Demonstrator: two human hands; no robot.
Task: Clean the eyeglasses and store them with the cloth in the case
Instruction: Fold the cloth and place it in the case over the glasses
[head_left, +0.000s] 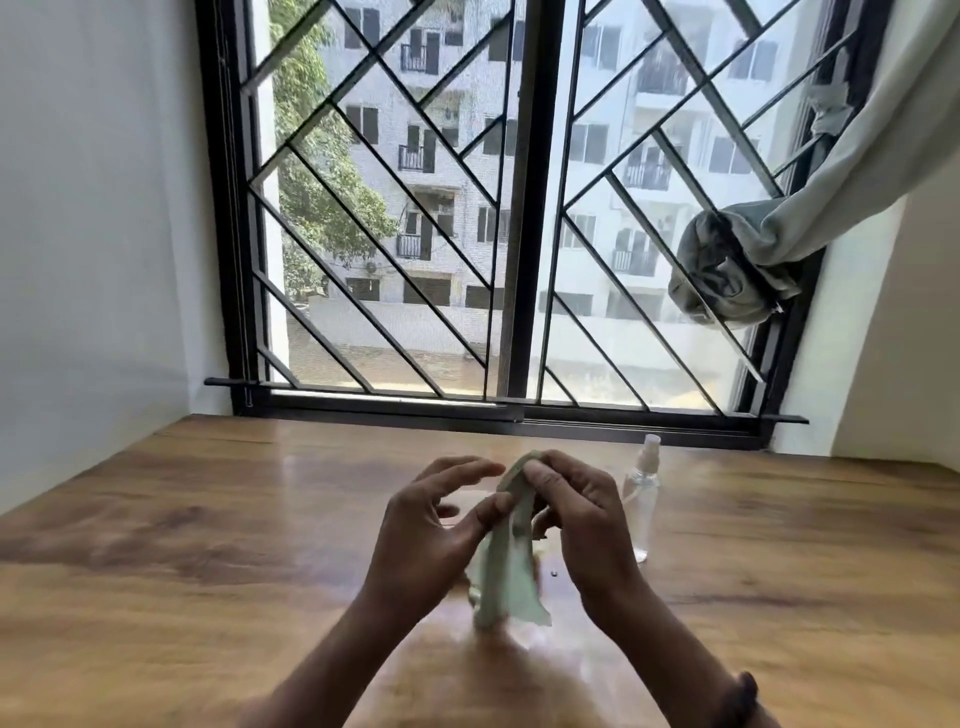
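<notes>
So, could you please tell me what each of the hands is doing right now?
Left hand: thumb on the pale green fabric cloth; grip cannot be told.
Right hand: pinching the cloth.

We note a wooden worktop (156, 571), brown with darker grain bands and a glossy finish that mirrors the daylight near its far edge. Behind it stands a wide window (530, 208) in a black frame, split by a central upright. A black grille (363, 291) of diagonal bars covers both panes. The bottom track (467, 410) runs just above the worktop's far edge. White walls flank the recess: left wall (93, 208), right wall (893, 322). A pale grey curtain (831, 182) hangs from the upper right, tied into a knot (727, 265) against the right pane. Outside we see a white apartment block (431, 156) with balconies and a green tree (322, 208). Light: daylight, bright, diffuse.
</notes>
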